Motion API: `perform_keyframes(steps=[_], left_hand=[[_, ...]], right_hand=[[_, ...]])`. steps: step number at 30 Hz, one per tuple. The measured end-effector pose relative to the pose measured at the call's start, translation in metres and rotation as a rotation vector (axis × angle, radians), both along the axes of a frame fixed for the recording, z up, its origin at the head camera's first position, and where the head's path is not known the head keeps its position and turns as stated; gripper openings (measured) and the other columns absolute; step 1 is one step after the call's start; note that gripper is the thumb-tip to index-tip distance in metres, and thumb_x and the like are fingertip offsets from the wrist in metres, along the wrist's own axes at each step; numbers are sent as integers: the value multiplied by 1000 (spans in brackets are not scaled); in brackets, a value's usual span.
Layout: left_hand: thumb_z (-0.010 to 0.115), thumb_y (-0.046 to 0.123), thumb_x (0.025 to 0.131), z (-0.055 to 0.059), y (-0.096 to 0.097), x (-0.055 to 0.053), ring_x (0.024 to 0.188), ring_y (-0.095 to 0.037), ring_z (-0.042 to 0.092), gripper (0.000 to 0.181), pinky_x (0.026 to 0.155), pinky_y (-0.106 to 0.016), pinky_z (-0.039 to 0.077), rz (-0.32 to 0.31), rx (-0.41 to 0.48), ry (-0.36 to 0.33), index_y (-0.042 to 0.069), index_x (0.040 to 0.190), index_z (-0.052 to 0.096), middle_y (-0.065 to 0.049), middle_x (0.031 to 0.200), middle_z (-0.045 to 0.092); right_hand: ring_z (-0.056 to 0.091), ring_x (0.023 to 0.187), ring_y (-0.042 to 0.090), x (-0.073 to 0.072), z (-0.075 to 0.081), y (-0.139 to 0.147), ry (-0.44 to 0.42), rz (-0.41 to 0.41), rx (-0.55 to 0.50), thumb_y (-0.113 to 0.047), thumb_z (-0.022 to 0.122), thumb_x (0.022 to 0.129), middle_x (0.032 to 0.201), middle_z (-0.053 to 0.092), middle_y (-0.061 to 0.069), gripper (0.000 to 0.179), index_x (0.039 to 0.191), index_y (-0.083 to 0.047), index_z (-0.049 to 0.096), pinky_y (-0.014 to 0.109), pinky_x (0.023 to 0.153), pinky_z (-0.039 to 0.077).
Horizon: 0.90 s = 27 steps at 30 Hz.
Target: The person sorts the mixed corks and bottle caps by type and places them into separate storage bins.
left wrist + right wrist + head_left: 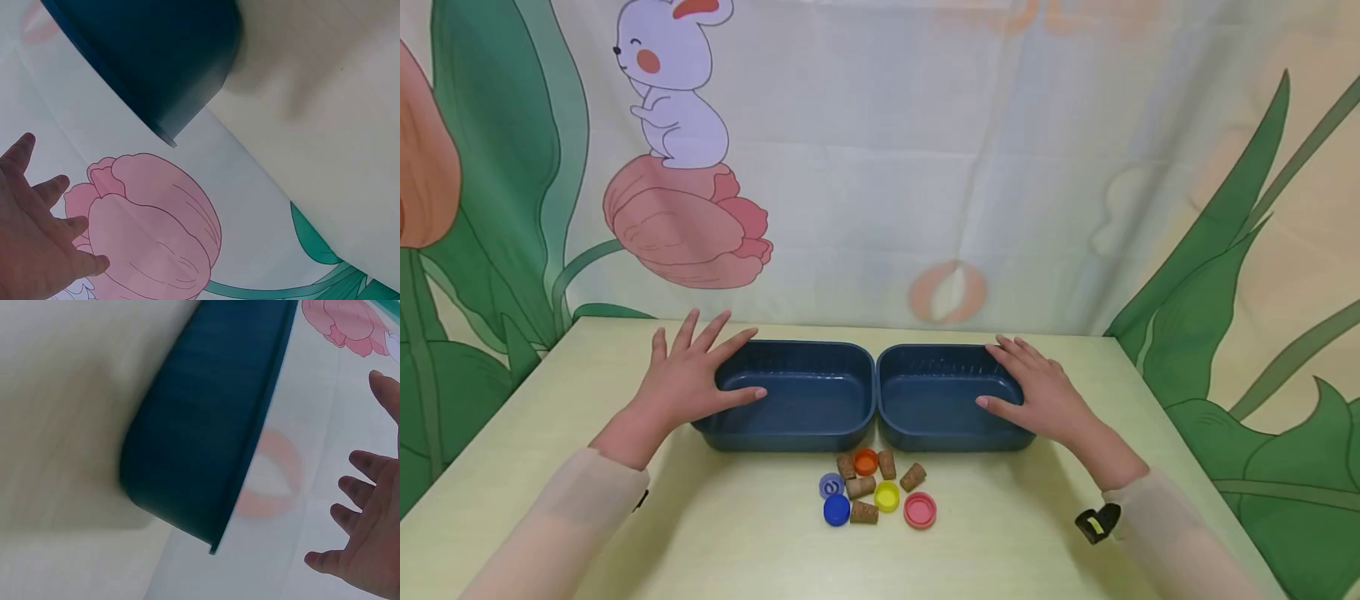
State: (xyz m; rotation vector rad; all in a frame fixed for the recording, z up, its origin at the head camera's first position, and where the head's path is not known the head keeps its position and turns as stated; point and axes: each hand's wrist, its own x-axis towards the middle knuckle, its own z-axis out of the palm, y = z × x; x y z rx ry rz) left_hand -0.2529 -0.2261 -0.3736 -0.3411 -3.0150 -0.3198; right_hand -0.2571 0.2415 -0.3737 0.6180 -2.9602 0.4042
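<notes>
Two dark blue bins stand side by side on the table. My left hand [687, 379] is spread over the outer end of the left bin [797, 408], fingers straight and nothing in them. Over the right end of the right bin [936, 412] hovers my right hand [1041, 392], its fingers extended and holding nothing. Both wrist views show the spread fingers apart from the bin walls. In front of the bins lies a small group of corks [861, 487] and bottle caps, among them a blue cap [837, 510], a yellow cap [887, 497], an orange cap [866, 462] and a pink cap [920, 510].
The pale table [760, 533] ends at a hanging cloth [850, 167] printed with a rabbit, flowers and leaves, just behind the bins. A lavender cap [831, 485] sits at the left of the group. A dark strap [1097, 523] shows at my right sleeve.
</notes>
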Motion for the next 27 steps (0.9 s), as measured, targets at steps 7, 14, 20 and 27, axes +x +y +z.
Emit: perform_keyframes(steps=[7,14,20,27], left_hand=[[67,66,86,-2,-4,6,154,-53,11,92,119,-81,9,-2,-1,23,22,160,34,-21,168,22],[66,63,90,-6,-13,12,152,-52,20,89,117,-79,18,2,27,26,18,159,33,-25,164,28],[66,58,92,-13,-22,18,147,-51,30,89,113,-78,29,-3,78,35,9,159,32,-28,159,35],[69,51,93,-18,-33,22,143,-52,36,87,112,-74,36,-7,129,43,5,158,34,-31,157,38]], right_hand=[[25,154,47,9,-6,0,5,25,-64,-43,68,95,166,33,21,79,157,-6,38,74,118,27],[30,152,48,19,-11,-2,10,45,-120,-38,70,95,163,37,21,75,156,-6,41,73,118,30],[32,151,48,31,-17,-2,-25,51,-203,-35,71,95,164,35,21,73,156,-6,42,72,115,36],[35,149,48,41,-22,-2,-33,82,-260,-33,73,94,162,39,20,71,154,-7,45,71,113,38]])
